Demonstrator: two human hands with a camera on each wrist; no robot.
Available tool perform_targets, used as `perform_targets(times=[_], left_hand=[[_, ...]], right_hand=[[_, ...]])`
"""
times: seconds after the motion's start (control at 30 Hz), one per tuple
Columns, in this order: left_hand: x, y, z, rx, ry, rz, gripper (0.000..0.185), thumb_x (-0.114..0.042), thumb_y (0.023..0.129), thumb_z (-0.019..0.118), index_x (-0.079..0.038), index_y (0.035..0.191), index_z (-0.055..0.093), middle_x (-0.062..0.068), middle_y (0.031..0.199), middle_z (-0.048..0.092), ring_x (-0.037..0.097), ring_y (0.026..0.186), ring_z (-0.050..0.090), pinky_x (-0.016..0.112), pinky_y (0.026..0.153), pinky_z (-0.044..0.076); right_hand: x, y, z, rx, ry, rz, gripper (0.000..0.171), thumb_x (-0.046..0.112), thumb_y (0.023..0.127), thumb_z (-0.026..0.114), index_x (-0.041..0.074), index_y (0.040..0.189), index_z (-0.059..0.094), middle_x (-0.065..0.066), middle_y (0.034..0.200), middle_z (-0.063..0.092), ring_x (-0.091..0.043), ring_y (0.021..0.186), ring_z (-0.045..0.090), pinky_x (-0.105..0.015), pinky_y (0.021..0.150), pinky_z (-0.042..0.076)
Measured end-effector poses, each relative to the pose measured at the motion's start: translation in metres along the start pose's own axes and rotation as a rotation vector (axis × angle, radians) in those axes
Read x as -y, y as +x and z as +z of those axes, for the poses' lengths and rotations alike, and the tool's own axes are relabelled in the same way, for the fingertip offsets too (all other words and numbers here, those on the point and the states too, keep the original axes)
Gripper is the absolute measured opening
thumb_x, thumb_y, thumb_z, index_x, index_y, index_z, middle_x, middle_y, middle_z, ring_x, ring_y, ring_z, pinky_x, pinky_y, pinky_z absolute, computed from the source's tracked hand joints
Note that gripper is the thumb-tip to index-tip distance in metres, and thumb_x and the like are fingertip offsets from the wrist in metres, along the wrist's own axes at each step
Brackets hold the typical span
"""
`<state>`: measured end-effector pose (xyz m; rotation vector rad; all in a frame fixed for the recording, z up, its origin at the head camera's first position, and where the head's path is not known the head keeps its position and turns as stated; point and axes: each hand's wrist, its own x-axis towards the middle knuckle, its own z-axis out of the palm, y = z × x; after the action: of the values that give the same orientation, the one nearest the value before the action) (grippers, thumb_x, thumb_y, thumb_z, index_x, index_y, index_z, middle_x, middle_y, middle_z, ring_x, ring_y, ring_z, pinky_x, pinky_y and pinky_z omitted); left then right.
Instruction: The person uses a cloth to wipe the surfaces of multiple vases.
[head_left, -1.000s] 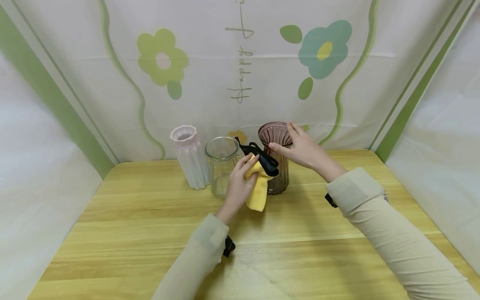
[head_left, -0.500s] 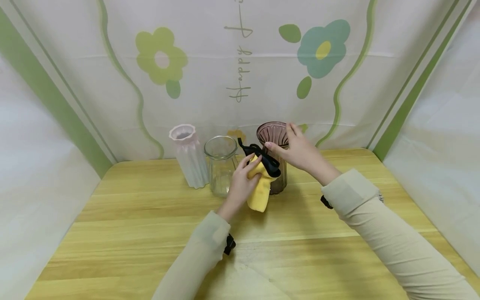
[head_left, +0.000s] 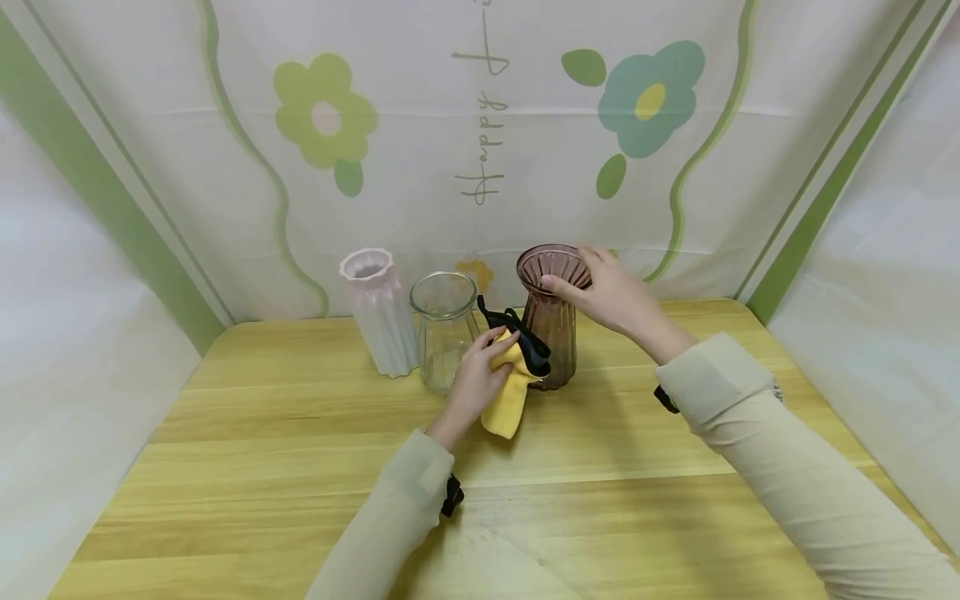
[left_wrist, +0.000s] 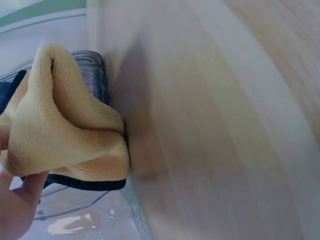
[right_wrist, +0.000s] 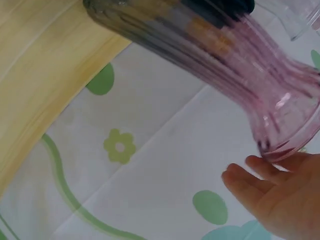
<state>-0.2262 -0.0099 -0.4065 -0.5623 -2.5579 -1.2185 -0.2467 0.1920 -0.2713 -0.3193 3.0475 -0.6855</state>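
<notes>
In the head view my left hand pinches a folded yellow cloth with a black side, close to the lower body of a purple ribbed glass vase. Fuzzy folds of the cloth fill the left part of the left wrist view, and a clear jar shows below them. My right hand holds the vase at its flared rim, thumb on the near side. Fingers touch the rim's edge in the right wrist view. The vase stands upright; the cloth hides part of its lower left side.
A clear glass jar stands just left of the cloth, partly behind my left hand. Further left is a pink-and-white pleated vase. All stand near the back edge of the wooden table, before a printed cloth backdrop.
The cloth and my left hand have moved a little down and to the left, showing more of the purple vase. My right hand stays at the vase's rim.
</notes>
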Motion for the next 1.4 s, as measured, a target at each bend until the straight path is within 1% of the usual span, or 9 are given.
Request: perform_targets(times=[0.2,0.3,0.53,0.67,0.73,0.9,1.1,1.23,1.4], left_hand=[[-0.005,0.0,0.0,-0.033,-0.05,-0.004,0.047,0.002,0.086,0.066,-0.01,0.131,0.059,0.015,0.141,0.051,0.034,0.124,0.054,0.042,0.09,0.055],[-0.007,0.002,0.0,-0.072,-0.095,0.006,0.047,0.003,0.085,0.066,-0.009,0.13,0.059,0.016,0.14,0.051,0.035,0.127,0.052,0.043,0.096,0.053],[-0.017,0.009,-0.001,-0.175,-0.159,0.054,0.048,0.003,0.084,0.067,-0.007,0.131,0.059,0.017,0.139,0.051,0.034,0.129,0.05,0.042,0.1,0.051],[-0.027,0.014,-0.004,-0.22,-0.133,0.105,0.048,0.001,0.085,0.067,-0.006,0.131,0.058,0.018,0.139,0.051,0.034,0.126,0.053,0.041,0.098,0.052],[-0.03,0.017,-0.004,-0.228,-0.117,0.11,0.047,0.0,0.085,0.067,-0.006,0.131,0.058,0.018,0.139,0.051,0.034,0.125,0.054,0.04,0.097,0.053],[-0.03,0.016,-0.003,-0.176,-0.102,0.047,0.047,-0.001,0.085,0.067,-0.009,0.131,0.058,0.015,0.14,0.05,0.034,0.125,0.054,0.04,0.096,0.054],[-0.018,0.01,0.004,-0.118,-0.112,-0.015,0.047,0.001,0.085,0.067,-0.009,0.131,0.059,0.016,0.141,0.05,0.038,0.126,0.052,0.042,0.091,0.055],[-0.006,0.004,0.009,-0.105,-0.087,-0.024,0.047,0.002,0.084,0.067,-0.007,0.129,0.06,0.017,0.139,0.052,0.039,0.123,0.054,0.044,0.094,0.054],[0.002,0.001,0.013,-0.081,-0.051,-0.033,0.048,0.002,0.083,0.068,-0.009,0.129,0.06,0.015,0.139,0.053,0.037,0.123,0.055,0.046,0.098,0.051]], right_hand=[[-0.02,0.008,0.003,0.01,0.045,-0.129,0.092,0.069,0.09,0.038,0.007,0.153,0.015,-0.017,0.161,0.012,-0.041,0.147,0.011,-0.063,0.117,0.014],[-0.027,0.008,0.006,0.02,0.076,-0.159,0.094,0.073,0.088,0.037,0.01,0.154,0.011,-0.014,0.162,0.008,-0.041,0.148,0.008,-0.065,0.117,0.011],[-0.025,0.006,0.01,0.017,0.127,-0.142,0.099,0.074,0.086,0.039,0.01,0.154,0.007,-0.012,0.162,0.004,-0.041,0.148,0.006,-0.066,0.116,0.011],[-0.017,0.005,0.013,-0.003,0.096,-0.109,0.1,0.075,0.086,0.037,0.009,0.154,0.006,-0.012,0.162,0.004,-0.041,0.148,0.007,-0.064,0.118,0.012],[-0.014,0.004,0.014,-0.021,0.077,-0.097,0.101,0.076,0.085,0.035,0.008,0.154,0.007,-0.013,0.162,0.005,-0.041,0.148,0.007,-0.062,0.119,0.01],[-0.008,0.003,0.017,-0.054,0.061,-0.076,0.102,0.076,0.086,0.034,0.004,0.153,0.008,-0.016,0.161,0.008,-0.042,0.148,0.008,-0.06,0.12,0.004],[-0.003,0.002,0.017,-0.06,0.059,-0.062,0.102,0.075,0.087,0.033,0.002,0.152,0.008,-0.017,0.161,0.007,-0.045,0.146,0.009,-0.064,0.117,0.01],[-0.002,0.001,0.018,-0.061,0.062,-0.057,0.104,0.077,0.086,0.031,0.002,0.152,0.006,-0.018,0.161,0.006,-0.046,0.146,0.01,-0.065,0.116,0.015],[-0.003,0.001,0.018,-0.064,0.056,-0.05,0.106,0.08,0.083,0.031,0.002,0.153,0.008,-0.018,0.161,0.008,-0.045,0.146,0.012,-0.064,0.116,0.016]])
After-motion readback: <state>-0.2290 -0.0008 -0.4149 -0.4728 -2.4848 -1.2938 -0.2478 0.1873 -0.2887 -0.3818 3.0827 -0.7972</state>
